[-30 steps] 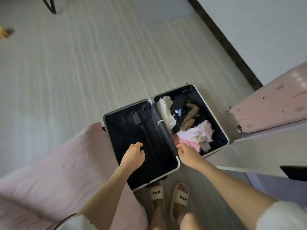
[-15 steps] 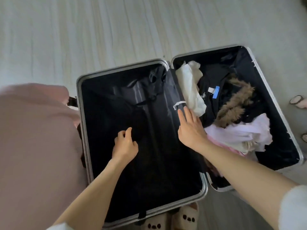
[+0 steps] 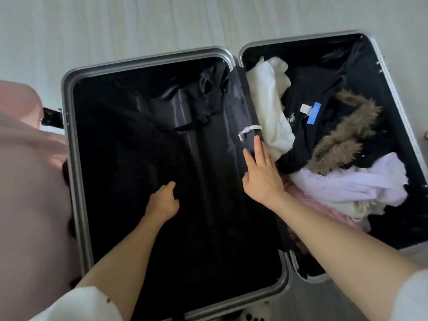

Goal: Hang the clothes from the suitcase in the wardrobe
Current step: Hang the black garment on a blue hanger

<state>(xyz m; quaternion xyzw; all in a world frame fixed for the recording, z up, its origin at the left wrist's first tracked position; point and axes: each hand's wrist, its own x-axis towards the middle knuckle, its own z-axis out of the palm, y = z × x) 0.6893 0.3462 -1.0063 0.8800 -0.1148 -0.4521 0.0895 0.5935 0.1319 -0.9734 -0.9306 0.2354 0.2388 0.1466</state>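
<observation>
The suitcase [image 3: 69, 158] lies open on the floor. The right hand [image 3: 261, 177] rests flat, fingers straight, on the black flap [image 3: 243, 107] at the hinge. The clothes [image 3: 335, 147] are heaped just beyond those fingertips. The left hand [image 3: 163, 201] hovers over the dark lining, fingers loosely curled, holding nothing.

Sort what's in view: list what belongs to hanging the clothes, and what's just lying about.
Job: suitcase; white garment; black fur-trimmed coat; lilac garment; pink garment; left hand; right hand.

Lying about: pink bedding; slippers.
</observation>
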